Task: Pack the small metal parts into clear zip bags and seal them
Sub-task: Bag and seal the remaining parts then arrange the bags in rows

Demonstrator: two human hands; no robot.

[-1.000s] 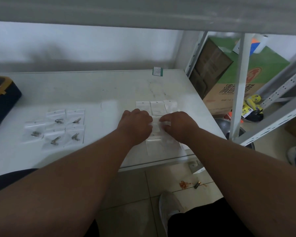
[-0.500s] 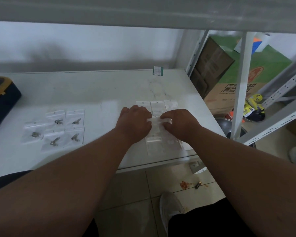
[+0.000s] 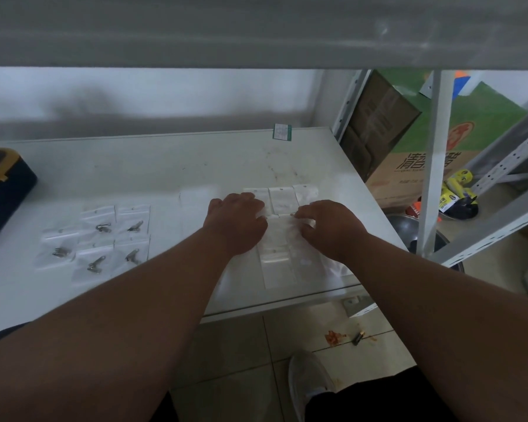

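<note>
L to R. Five packed bags (image 3: 96,242) lie on the table (image 3: 165,166) w/ metal parts (image 3: 103,227) inside, laid in a cluster left of centre; look done, seals can't be confirmed. Left hand (image 3: 237,225) and right hand (image 3: 333,228) both at the top edge of a clear bag (image 3: 278,254) near the front edge, fingers curled onto it, seemingly pinching; contents not visible. Empty bags (image 3: 282,197) in a row just behind the hands, so several prob. left. Vs 0.5 s ago: hands barely moved, same bag, packed cluster unchanged.
</note>
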